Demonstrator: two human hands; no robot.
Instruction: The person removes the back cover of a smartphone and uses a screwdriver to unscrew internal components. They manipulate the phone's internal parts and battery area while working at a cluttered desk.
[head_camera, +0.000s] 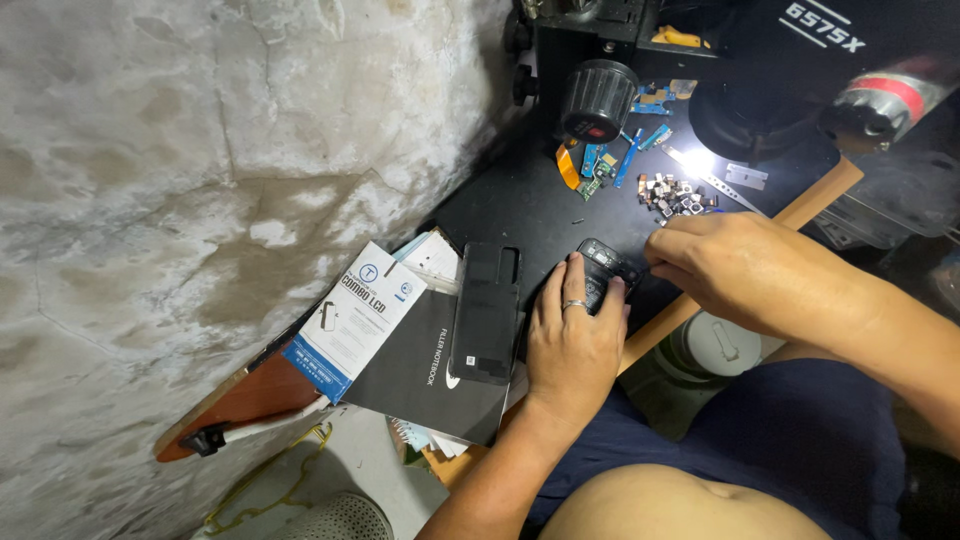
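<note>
Fingers (575, 275) of the left hand (573, 340) press flat on a small black phone part (603, 272) on the table (530, 215); right hand (740, 265) curls at its far edge, grip unclear. It looks light, thin, fragile: hold by the edges.

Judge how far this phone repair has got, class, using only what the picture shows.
Done: small parts and flex cables lie loose on the black mat, and a dark back panel is set aside. In hand: the left hand steadies the opened phone while the right hand works at it. Left: the loose parts remain outside the phone.
</note>
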